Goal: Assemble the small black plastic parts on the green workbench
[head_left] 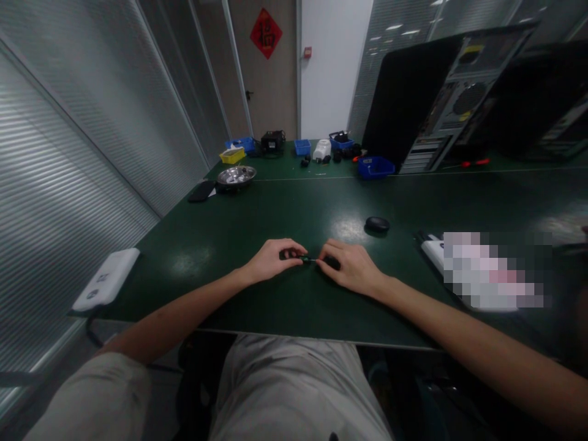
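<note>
Over the green table, both hands meet at a small screwdriver (pixel 307 259) with a green and black handle and a thin metal shaft. My left hand (pixel 274 260) is closed in a pinch on the handle end. Thumb and fingertips of my right hand (pixel 351 267) close on the tip of the shaft. Under the right palm it is dark, and I cannot tell whether that is shadow or an object. A black computer mouse (pixel 377 224) lies beyond the right hand, apart from it.
White devices lie at the left edge (pixel 106 278) and on the right (pixel 441 263), the latter partly pixelated. Farther back are a metal bowl (pixel 236 176), a yellow tray (pixel 232 155), blue bins (pixel 375 166) and a computer case (pixel 432 104). The table's front edge (pixel 316 339) runs before my lap.
</note>
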The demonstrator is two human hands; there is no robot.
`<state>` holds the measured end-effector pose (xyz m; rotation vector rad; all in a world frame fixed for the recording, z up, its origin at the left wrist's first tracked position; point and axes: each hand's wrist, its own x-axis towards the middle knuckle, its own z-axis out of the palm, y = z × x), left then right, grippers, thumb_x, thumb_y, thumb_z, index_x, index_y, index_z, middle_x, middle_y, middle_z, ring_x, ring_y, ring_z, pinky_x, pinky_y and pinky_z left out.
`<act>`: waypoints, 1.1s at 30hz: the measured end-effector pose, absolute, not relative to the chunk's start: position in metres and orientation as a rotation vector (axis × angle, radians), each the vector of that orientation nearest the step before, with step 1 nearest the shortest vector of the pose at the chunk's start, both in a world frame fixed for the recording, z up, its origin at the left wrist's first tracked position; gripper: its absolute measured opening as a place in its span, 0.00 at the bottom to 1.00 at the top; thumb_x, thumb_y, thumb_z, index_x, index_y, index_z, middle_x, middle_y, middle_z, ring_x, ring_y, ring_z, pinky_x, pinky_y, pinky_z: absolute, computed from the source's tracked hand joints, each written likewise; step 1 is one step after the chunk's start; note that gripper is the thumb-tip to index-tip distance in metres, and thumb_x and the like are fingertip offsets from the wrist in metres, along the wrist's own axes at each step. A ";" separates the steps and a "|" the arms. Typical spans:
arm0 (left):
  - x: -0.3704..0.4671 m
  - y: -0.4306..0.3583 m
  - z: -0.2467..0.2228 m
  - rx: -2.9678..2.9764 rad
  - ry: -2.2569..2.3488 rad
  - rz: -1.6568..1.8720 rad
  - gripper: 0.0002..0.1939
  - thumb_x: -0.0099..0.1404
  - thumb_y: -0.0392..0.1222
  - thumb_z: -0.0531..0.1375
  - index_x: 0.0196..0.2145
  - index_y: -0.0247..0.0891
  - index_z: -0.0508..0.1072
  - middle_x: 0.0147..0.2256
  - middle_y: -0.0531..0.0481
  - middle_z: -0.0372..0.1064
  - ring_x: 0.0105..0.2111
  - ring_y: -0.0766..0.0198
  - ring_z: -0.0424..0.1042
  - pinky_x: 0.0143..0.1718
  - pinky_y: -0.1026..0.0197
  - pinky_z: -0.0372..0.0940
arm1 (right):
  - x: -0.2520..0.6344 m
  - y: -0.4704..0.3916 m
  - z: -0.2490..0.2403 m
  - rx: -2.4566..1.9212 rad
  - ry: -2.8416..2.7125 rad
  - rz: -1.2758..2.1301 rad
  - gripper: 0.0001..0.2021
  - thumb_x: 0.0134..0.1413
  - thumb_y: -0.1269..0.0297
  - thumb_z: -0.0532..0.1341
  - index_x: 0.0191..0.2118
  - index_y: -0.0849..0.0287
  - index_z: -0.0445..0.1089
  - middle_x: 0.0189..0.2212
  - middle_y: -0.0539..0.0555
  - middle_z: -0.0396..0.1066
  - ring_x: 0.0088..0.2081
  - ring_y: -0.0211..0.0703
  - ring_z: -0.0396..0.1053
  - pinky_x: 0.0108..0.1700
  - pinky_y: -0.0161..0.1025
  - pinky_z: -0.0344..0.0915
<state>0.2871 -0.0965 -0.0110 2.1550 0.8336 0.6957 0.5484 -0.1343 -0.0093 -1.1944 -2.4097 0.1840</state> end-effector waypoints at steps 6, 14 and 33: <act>0.286 -0.095 -0.014 2.154 0.808 0.715 0.12 0.67 0.42 0.67 0.46 0.37 0.82 0.42 0.44 0.77 0.38 0.61 0.74 0.42 0.60 0.67 | 0.547 -0.135 -0.009 -1.170 -2.400 0.179 0.10 0.69 0.57 0.58 0.40 0.56 0.71 0.37 0.52 0.72 0.33 0.41 0.68 0.33 0.37 0.54; 0.288 -0.095 -0.014 2.138 0.810 0.709 0.12 0.67 0.42 0.67 0.46 0.37 0.83 0.42 0.44 0.77 0.38 0.61 0.73 0.40 0.61 0.67 | 0.545 -0.134 -0.012 -1.160 -2.441 0.178 0.09 0.69 0.58 0.58 0.41 0.56 0.71 0.37 0.52 0.71 0.33 0.41 0.68 0.33 0.37 0.54; 0.292 -0.095 -0.020 2.011 0.846 0.660 0.13 0.61 0.44 0.71 0.42 0.35 0.84 0.36 0.47 0.75 0.34 0.63 0.70 0.37 0.61 0.63 | 0.539 -0.137 -0.013 -1.073 -2.489 0.129 0.11 0.74 0.57 0.53 0.44 0.57 0.67 0.39 0.54 0.69 0.33 0.40 0.66 0.31 0.37 0.53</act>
